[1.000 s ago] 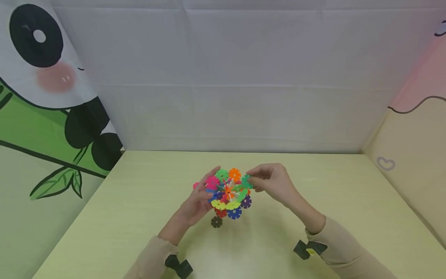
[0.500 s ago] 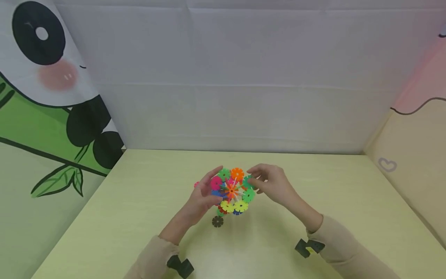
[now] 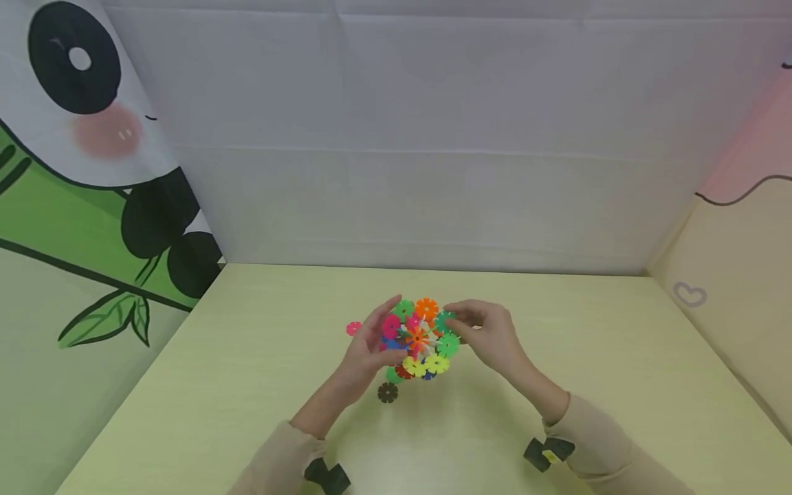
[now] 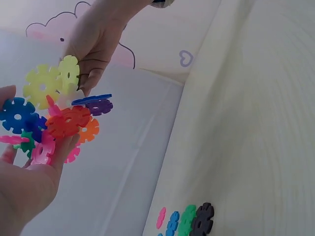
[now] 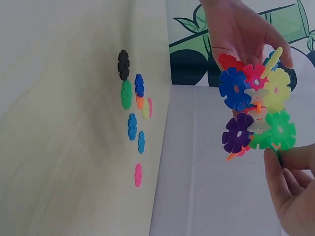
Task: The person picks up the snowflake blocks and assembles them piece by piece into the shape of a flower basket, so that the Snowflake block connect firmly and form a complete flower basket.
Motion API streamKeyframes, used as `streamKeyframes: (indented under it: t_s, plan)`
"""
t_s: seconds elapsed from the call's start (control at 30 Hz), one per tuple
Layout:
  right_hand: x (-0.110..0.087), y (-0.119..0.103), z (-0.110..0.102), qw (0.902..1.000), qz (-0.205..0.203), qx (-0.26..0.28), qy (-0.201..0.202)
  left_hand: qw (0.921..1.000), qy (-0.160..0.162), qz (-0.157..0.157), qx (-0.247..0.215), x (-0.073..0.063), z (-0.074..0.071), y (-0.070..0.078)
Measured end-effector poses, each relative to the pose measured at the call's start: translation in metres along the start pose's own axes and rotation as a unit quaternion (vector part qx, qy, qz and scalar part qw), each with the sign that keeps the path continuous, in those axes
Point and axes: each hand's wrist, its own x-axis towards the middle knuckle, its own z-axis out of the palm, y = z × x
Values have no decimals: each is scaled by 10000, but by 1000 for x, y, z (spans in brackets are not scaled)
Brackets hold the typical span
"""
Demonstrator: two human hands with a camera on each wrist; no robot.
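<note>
My left hand holds a ball-like cluster of interlocking snowflake discs above the table, its thumb across the near side and its fingers behind. The discs are notched plastic in orange, pink, green, yellow, blue, red and purple. At the cluster's right side my right hand pinches a dark green disc between thumb and fingers. In the right wrist view that disc lies mostly hidden behind a lighter green disc. Red, blue and yellow discs face the left wrist camera, with the red disc against my left fingers.
Several loose discs lie on the pale table under and behind the cluster. Among them are a black disc, a green disc and a pink disc. A white sheet stands behind the table; printed panels flank it.
The cluster has turned in my left hand, and both have shifted slightly right. My right hand stays by the dark green disc, a little lower than before.
</note>
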Motion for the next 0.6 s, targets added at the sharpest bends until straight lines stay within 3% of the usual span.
streamKeyframes:
  t_s: [0.17,0.27,0.6]
  plan:
    - [0,11,4,9995,255,122,121,9986,38,-94,521,1,4,-2]
    - [0,14,4,9993,342,110,94,9982,71,-105,585,2,5,-5]
    - [3,11,0,9961,779,411,-110,9999,57,-83,130,5,3,-15]
